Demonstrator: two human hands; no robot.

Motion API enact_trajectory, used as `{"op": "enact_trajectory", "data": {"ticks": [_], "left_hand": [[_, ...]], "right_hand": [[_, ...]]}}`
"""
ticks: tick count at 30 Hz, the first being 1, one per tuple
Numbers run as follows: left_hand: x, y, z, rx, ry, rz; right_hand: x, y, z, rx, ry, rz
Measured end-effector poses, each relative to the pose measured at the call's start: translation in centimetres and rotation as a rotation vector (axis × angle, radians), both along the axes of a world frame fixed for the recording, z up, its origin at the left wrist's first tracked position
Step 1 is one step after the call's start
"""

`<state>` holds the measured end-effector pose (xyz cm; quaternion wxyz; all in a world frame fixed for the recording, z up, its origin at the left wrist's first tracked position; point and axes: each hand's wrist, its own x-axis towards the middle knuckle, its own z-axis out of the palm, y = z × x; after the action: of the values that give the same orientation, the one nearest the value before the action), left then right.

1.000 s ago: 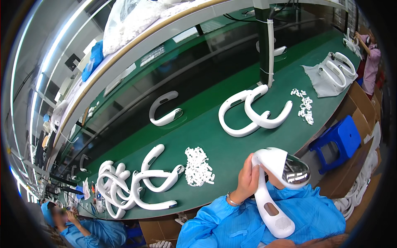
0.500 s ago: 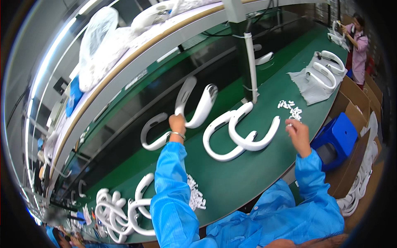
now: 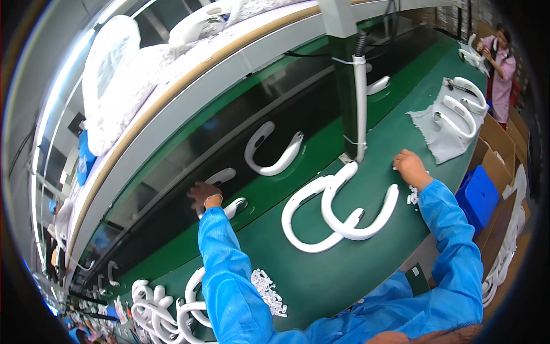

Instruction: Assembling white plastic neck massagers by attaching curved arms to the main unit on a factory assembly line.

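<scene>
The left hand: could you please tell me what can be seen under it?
Under the left hand is a white U-shaped piece: both ends show, but the hand hides much of its bend. Whether they touch cannot be made out.

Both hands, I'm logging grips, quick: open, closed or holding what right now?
Left hand: open, at a white curved piece; contact unclear.
Right hand: curled near small white parts; cannot tell whether it holds one.

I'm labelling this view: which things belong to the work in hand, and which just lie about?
Likely in the work:
curved white piece at the left hand
small white parts by the right hand
overlapping curved pieces

Apparently just about:
blue stool
cardboard box
</scene>
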<state>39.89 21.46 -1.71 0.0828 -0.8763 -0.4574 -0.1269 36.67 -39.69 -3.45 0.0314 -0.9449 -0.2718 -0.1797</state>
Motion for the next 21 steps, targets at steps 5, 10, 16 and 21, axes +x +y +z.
{"op": "enact_trajectory", "data": {"ticks": [5,10,16,21], "left_hand": [[-1.5,6.4,-3.7,-0.313,0.1,-0.014],[-4.1,12.8,-7.2,-0.636,-0.103,-0.117],[-11.6,3.2,-1.4,-1.445,-0.991,-0.423],[-21.0,-9.3,4.9,-1.855,-0.747,-0.642]], "right_hand": [[-0.6,0.3,0.1,0.06,-0.093,0.031],[-1.6,0.7,1.0,0.199,-0.07,-0.025],[-6.6,4.2,8.2,1.085,0.297,-0.286],[-15.7,13.9,12.0,1.551,0.699,0.148]]}}
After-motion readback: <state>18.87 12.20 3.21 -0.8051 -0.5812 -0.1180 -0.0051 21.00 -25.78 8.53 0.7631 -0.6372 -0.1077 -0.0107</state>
